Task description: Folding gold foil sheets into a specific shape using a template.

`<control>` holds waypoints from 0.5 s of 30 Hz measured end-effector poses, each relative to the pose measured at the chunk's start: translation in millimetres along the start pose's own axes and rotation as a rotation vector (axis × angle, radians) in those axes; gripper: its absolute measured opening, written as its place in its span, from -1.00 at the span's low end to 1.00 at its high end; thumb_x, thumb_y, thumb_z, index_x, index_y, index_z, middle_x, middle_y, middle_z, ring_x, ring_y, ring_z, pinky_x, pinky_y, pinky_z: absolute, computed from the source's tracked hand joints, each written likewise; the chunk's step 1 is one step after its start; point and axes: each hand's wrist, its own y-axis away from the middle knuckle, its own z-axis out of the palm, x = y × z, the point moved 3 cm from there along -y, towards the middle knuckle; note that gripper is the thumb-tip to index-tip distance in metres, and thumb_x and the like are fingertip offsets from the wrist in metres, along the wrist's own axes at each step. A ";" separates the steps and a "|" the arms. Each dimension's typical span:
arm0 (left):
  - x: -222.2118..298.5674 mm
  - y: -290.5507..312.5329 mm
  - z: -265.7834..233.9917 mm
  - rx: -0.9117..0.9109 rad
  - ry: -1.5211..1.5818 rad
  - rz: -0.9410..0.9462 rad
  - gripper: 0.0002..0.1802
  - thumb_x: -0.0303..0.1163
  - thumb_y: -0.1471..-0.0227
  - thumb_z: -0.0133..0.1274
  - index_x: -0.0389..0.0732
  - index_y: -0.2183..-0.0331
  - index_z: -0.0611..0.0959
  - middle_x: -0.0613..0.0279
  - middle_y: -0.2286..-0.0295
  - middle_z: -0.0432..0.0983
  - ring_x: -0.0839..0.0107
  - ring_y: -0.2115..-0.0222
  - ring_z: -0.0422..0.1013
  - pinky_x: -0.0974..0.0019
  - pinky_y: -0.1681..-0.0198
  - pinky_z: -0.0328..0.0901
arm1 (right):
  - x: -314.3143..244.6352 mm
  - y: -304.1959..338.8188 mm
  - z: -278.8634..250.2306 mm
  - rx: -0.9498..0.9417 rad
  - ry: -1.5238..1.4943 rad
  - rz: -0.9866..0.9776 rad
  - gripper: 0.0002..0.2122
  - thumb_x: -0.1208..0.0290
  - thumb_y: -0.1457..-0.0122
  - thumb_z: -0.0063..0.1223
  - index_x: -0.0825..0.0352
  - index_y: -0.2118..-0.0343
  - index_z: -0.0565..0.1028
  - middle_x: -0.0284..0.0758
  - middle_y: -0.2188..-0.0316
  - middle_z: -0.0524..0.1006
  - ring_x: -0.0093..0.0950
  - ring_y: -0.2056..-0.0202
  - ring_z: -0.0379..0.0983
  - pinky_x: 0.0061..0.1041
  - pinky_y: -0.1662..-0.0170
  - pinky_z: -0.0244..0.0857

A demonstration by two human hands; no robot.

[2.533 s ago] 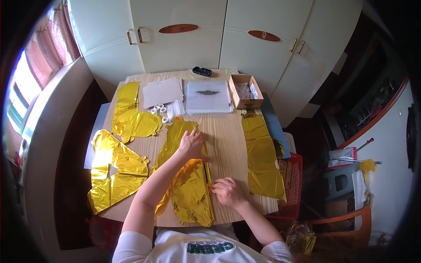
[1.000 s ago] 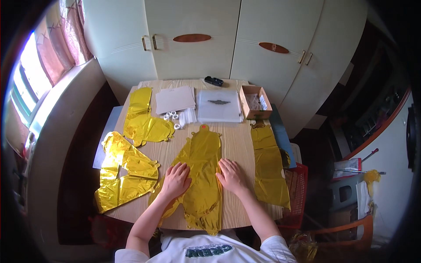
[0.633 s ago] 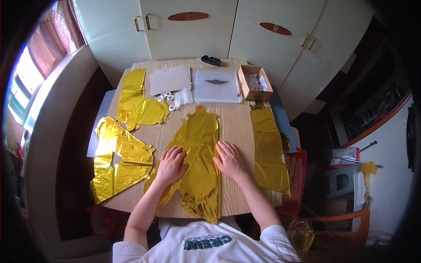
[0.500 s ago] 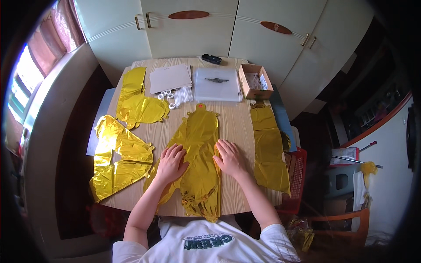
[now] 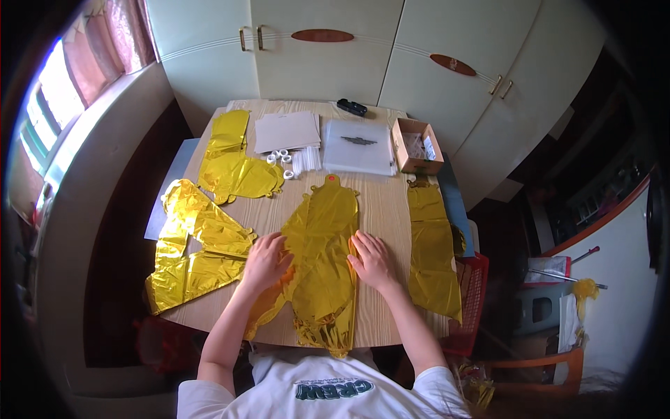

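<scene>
Slid leftward: the left hand point(image 5: 266, 262). On the bench point(image 5: 387, 206), the central gold foil point(image 5: 324, 244) lies between it and the right hand point(image 5: 375, 262) — uneven pulling could crease the foil. Each grip meets an edge — pinching or merely resting, I cannot tell.

Four spread gold foil shapes point(image 5: 324, 241), one open cardboard box point(image 5: 420, 167), two brown ovals point(image 5: 322, 35), four door handles point(image 5: 260, 38)
</scene>
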 end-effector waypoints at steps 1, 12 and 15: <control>-4.0 7.6 -11.2 -0.002 -0.073 -0.041 -0.44 -0.15 -0.05 0.14 -0.26 -0.02 0.49 0.03 -0.04 0.38 0.07 -0.07 0.29 0.04 -0.13 0.19 | 0.4 0.5 -0.2 0.021 -0.031 -0.018 -0.52 0.11 -0.31 -0.10 0.35 -0.16 0.37 -0.15 -0.23 0.32 -0.23 -0.28 0.17 -0.18 -0.36 -0.08; -27.0 126.9 -55.1 -0.001 -0.317 -0.552 -0.40 0.01 0.19 0.32 -0.26 0.26 0.53 0.05 0.26 0.41 0.09 0.15 0.37 0.08 0.10 0.30 | -97.6 -10.9 -3.8 -0.193 -0.109 -0.474 -0.66 0.19 -0.20 0.07 0.04 -0.04 0.54 -0.35 -0.16 0.41 -0.30 -0.25 0.21 0.04 -0.33 -0.10; -22.0 131.3 -53.5 0.034 -0.322 -0.552 -0.35 0.03 0.27 0.37 -0.27 0.29 0.52 0.05 0.26 0.40 0.08 0.15 0.34 0.09 0.11 0.30 | -106.7 -9.1 -3.9 -0.205 -0.166 -0.525 -0.73 0.20 -0.17 0.12 0.00 0.07 0.61 -0.35 -0.13 0.44 -0.31 -0.23 0.25 0.06 -0.31 -0.07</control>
